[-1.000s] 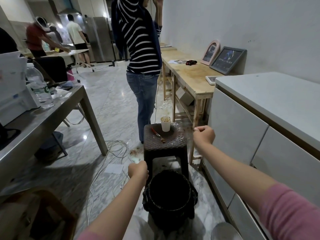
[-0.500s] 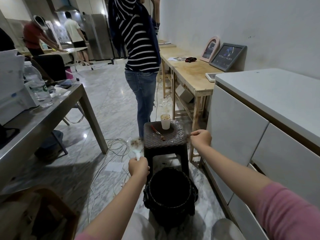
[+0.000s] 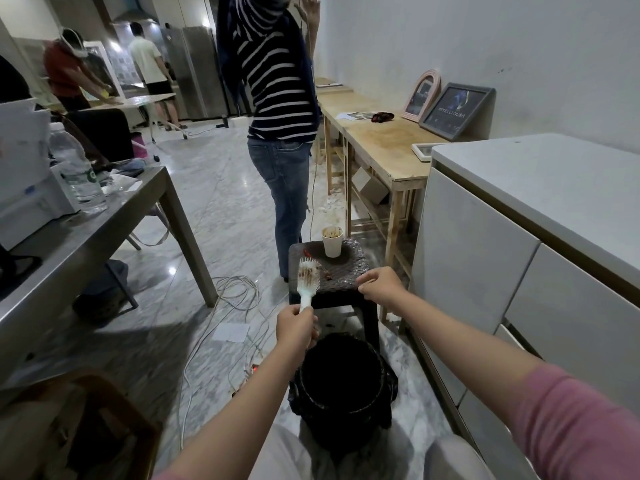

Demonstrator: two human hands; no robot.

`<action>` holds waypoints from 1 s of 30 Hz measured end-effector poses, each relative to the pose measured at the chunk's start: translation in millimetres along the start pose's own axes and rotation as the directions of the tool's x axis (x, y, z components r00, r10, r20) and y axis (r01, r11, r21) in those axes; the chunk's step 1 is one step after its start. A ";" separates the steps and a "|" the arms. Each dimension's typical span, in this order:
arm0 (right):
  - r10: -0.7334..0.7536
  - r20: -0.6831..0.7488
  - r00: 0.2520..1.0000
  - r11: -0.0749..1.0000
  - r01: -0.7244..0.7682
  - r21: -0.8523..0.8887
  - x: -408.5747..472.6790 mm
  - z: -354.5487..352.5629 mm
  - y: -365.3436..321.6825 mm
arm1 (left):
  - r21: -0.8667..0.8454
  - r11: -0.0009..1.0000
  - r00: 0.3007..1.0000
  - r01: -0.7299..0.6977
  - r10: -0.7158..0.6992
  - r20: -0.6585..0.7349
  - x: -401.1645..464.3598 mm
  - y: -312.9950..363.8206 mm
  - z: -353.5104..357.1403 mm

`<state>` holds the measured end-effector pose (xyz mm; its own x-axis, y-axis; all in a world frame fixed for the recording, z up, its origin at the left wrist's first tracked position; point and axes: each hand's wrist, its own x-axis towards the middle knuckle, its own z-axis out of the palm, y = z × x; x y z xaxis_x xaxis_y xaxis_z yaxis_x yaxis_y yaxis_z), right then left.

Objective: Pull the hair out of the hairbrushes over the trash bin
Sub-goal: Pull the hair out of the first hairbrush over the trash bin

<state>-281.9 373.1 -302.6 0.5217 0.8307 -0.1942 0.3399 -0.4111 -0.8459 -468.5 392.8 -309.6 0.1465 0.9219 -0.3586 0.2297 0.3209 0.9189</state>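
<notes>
Gripping the white handle of a hairbrush [image 3: 308, 281], the left hand [image 3: 296, 326] is wrapped in a fist around the lower handle; the brush head points up toward 12 o'clock and tilts a little left, with reddish-brown hair caught among the white bristles. Brush head sits in front of the near-left corner of a dark woven stool [image 3: 341, 271]. Trash bin [image 3: 341, 386], black and lined with a dark bag, stands on the marble floor at 6 o'clock from the stool, just beside the left wrist on its 4 o'clock side, so the brush is over the bin's far rim rather than its middle.

Right hand [image 3: 381, 285] hovers at 3 o'clock from the brush, apart from it, fingers [image 3: 365, 280] curled in narrow with thumb and forefinger pinched; whether any hair is between them I cannot tell. It sits above the stool's near edge.

On the stool: a paper cup [image 3: 332, 241] at 12 o'clock, some brownish stuff inside, and a small clump of hair [image 3: 327, 276] on the seat. A person in a striped top [image 3: 273, 84] stands behind the stool.
</notes>
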 end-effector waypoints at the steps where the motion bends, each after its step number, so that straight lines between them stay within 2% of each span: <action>1: -0.027 -0.022 0.999 0.999 0.028 0.021 -0.9 1.5 -2.9 | 0.001 1.000 1.000 0.004 -0.004 0.015 -1.6 0.5 1.5; 6: -0.215 -0.036 0.976 0.976 0.217 0.034 -11.6 14.4 -22.4 | 0.005 0.999 0.997 -0.038 0.038 0.070 -11.5 -0.2 16.0; 9: -0.340 -0.017 0.940 0.938 0.337 -0.075 -17.8 21.4 -32.5 | 0.035 0.994 0.992 -0.099 0.096 0.082 -18.4 0.5 23.7; 11: -0.360 -0.077 0.930 0.928 0.349 -0.129 -19.4 24.6 -37.4 | 0.084 0.985 0.987 -0.152 0.147 0.062 -22.6 1.3 26.6; 15: -0.271 -0.225 0.936 0.962 0.271 -0.033 -19.5 29.2 -45.3 | 0.285 0.915 0.955 -0.287 0.295 0.017 -29.7 -0.3 26.1; 20: -0.088 -0.332 0.939 0.975 0.150 0.166 -15.6 33.5 -53.3 | 0.446 0.825 0.920 -0.346 0.391 -0.008 -34.6 -2.8 28.3; 22: -0.018 -0.329 0.944 0.964 0.104 0.245 -14.1 32.1 -54.0 | 0.440 0.825 0.919 -0.355 0.395 0.000 -37.4 -3.0 28.1; 30: 0.041 -0.281 0.959 0.931 0.065 0.358 -9.6 27.8 -47.4 | 0.261 0.910 0.945 -0.322 0.325 0.030 -35.6 0.9 22.0</action>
<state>-324.7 395.0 -274.4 0.7337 0.6746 -0.0813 0.0701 -0.1942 -0.9785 -452.4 355.5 -299.6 0.2423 0.9692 -0.0449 0.4131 -0.0612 0.9086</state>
